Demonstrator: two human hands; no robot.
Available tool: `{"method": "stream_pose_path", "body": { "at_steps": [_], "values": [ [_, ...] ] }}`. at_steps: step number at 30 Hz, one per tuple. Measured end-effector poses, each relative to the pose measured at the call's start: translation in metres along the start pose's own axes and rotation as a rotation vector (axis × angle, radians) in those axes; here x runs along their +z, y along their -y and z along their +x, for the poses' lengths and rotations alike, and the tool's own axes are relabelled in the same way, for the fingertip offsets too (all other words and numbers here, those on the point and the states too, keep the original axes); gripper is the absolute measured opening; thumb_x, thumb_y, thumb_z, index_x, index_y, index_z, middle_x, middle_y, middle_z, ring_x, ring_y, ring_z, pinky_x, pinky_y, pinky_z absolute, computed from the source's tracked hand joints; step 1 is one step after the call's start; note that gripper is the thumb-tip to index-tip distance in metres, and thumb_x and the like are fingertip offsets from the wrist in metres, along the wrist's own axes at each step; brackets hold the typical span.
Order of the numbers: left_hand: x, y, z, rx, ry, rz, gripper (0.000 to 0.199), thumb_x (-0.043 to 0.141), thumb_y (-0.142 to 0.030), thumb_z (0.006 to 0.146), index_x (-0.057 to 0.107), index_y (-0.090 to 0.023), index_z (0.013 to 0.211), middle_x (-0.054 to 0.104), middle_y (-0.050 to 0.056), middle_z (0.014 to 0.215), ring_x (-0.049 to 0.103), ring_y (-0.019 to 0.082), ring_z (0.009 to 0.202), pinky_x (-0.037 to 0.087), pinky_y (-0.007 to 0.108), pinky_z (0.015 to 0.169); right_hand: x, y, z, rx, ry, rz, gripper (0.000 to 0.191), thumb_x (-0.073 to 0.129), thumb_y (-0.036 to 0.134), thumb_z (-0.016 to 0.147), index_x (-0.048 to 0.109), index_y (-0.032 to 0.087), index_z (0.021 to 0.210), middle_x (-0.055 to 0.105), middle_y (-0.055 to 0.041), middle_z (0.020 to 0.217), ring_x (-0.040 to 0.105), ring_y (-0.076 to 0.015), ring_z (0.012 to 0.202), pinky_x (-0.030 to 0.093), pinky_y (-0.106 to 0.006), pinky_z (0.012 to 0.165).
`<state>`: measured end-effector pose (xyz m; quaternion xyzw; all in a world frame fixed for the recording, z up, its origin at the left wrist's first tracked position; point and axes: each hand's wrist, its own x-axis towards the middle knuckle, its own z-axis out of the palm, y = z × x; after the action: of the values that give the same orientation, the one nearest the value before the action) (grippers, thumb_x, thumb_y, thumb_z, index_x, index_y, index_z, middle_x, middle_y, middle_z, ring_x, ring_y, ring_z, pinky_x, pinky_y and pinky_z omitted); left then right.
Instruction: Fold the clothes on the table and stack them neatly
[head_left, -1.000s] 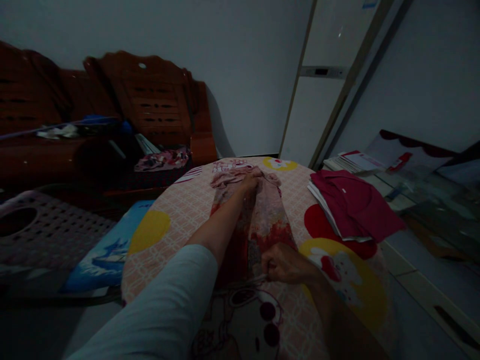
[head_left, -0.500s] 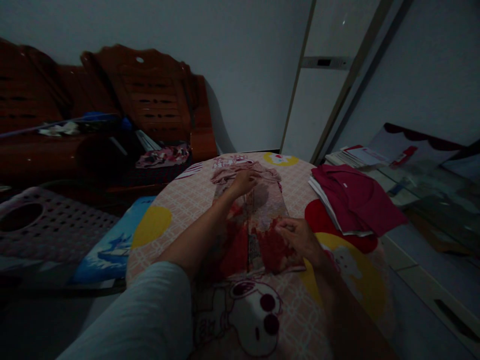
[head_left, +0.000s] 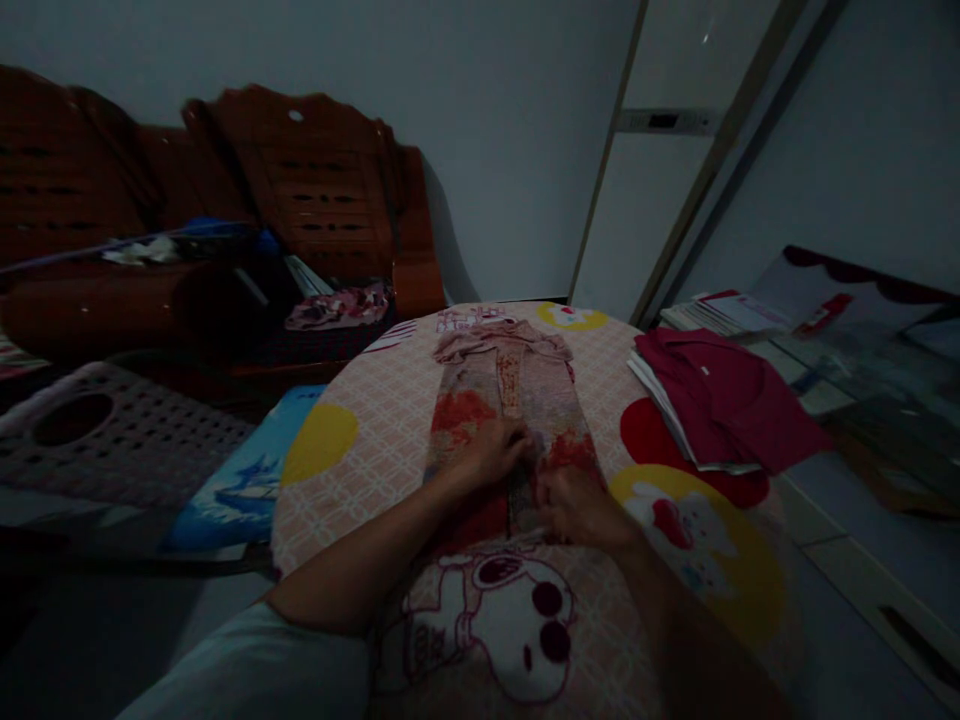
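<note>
A thin patterned shirt (head_left: 465,410), pinkish beige with red patches, lies on the round table with its bunched collar end away from me. Down its middle runs a front placket. My left hand (head_left: 499,450) is closed on the cloth at the placket, about halfway down, fingers curled. Lower and to the right, my right hand (head_left: 576,508) is closed on the shirt near the hem; its fingertips are slightly blurred. Parts of the placket and lower right panel are hidden under both hands.
A cartoon-print cloth covers the table (head_left: 375,430). Folded clothes with a magenta top (head_left: 727,395) lie at its right edge. A wooden sofa (head_left: 322,200) holding clothing stands behind left, a woven plastic seat (head_left: 165,440) at left, a glass-topped cabinet (head_left: 885,410) at right.
My left hand has come down from near the collar to the middle of the placket. My right hand has moved slightly down and inward. The view has shifted a little.
</note>
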<state>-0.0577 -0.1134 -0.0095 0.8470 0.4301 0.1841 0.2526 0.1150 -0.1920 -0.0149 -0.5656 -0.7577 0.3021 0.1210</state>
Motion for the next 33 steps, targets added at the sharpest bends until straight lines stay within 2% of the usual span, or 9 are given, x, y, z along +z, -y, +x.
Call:
{"method": "stream_pose_path", "body": {
  "at_steps": [4,8,11,16,21,26,29,31,33],
  "values": [
    [0.002,0.001,-0.002,0.031,0.058,-0.065,0.020,0.051,-0.021,0.092,0.068,-0.014,0.084,0.069,0.004,0.081,0.061,0.016,0.075,0.044,0.025,0.072,-0.031,-0.037,0.007,0.168,-0.156,0.675,0.004,0.057,0.024,0.066,0.056,0.020,0.063,0.050,0.0051,0.047,0.044,-0.0108,0.042,0.032,-0.023,0.046],
    [0.015,-0.011,-0.002,0.335,0.230,-0.137,0.021,0.049,-0.017,0.094,0.069,-0.015,0.089,0.071,0.006,0.094,0.064,0.016,0.087,0.046,0.025,0.083,-0.054,-0.061,0.002,0.144,-0.357,1.034,0.014,0.067,0.024,0.054,0.058,0.018,0.062,0.054,0.0050,0.052,0.045,-0.0081,0.045,0.032,-0.020,0.046],
    [0.033,-0.023,-0.002,0.579,0.334,-0.124,0.023,0.047,-0.020,0.096,0.067,-0.014,0.105,0.069,0.011,0.108,0.062,0.021,0.103,0.045,0.030,0.095,-0.058,-0.060,-0.001,0.133,-0.398,1.090,0.018,0.072,0.024,0.053,0.059,0.018,0.064,0.056,0.0050,0.053,0.046,-0.0079,0.046,0.033,-0.019,0.046],
    [0.055,-0.033,-0.007,0.652,0.350,-0.085,0.053,0.058,-0.040,0.092,0.051,-0.011,0.136,0.054,0.021,0.136,0.051,0.033,0.126,0.039,0.043,0.107,-0.050,-0.049,0.001,0.050,-0.364,1.090,0.022,0.077,0.028,0.058,0.060,0.018,0.068,0.056,0.0052,0.052,0.045,-0.0073,0.042,0.032,-0.019,0.043],
    [0.048,-0.042,-0.015,0.738,0.542,-0.307,0.046,0.051,-0.029,0.095,0.051,-0.019,0.140,0.053,0.014,0.142,0.048,0.026,0.133,0.036,0.040,0.113,-0.049,-0.048,-0.001,0.017,-0.380,1.135,0.025,0.080,0.030,0.059,0.062,0.018,0.071,0.059,0.0043,0.053,0.048,-0.0078,0.041,0.035,-0.019,0.042],
    [0.035,-0.052,-0.021,0.719,0.704,-0.505,0.034,0.050,-0.023,0.095,0.065,-0.020,0.126,0.055,0.010,0.142,0.046,0.024,0.137,0.039,0.039,0.110,-0.055,-0.053,-0.005,0.034,-0.392,1.149,0.024,0.082,0.028,0.059,0.064,0.018,0.071,0.062,0.0033,0.055,0.052,-0.0087,0.044,0.040,-0.020,0.045],
    [0.036,-0.050,-0.020,0.624,0.651,-0.581,0.023,0.054,-0.026,0.094,0.072,-0.018,0.106,0.069,0.009,0.119,0.061,0.022,0.116,0.047,0.034,0.099,-0.055,-0.055,-0.005,0.023,-0.394,1.144,0.024,0.082,0.029,0.058,0.065,0.018,0.070,0.061,0.0037,0.055,0.050,-0.0077,0.043,0.037,-0.019,0.043],
    [0.040,-0.044,-0.017,0.495,0.497,-0.535,0.026,0.053,-0.031,0.095,0.071,-0.014,0.087,0.072,0.008,0.091,0.066,0.018,0.089,0.050,0.029,0.085,-0.054,-0.055,-0.004,0.016,-0.393,1.137,0.024,0.082,0.030,0.059,0.065,0.018,0.071,0.060,0.0041,0.053,0.048,-0.0072,0.041,0.035,-0.018,0.041],
    [0.045,-0.038,-0.013,0.377,0.293,-0.415,0.031,0.053,-0.035,0.095,0.067,-0.013,0.079,0.067,0.006,0.078,0.063,0.015,0.076,0.049,0.027,0.078,-0.053,-0.054,-0.004,0.010,-0.395,1.136,0.024,0.082,0.031,0.060,0.065,0.018,0.071,0.060,0.0042,0.052,0.047,-0.0071,0.040,0.034,-0.018,0.041]
  ]
}}
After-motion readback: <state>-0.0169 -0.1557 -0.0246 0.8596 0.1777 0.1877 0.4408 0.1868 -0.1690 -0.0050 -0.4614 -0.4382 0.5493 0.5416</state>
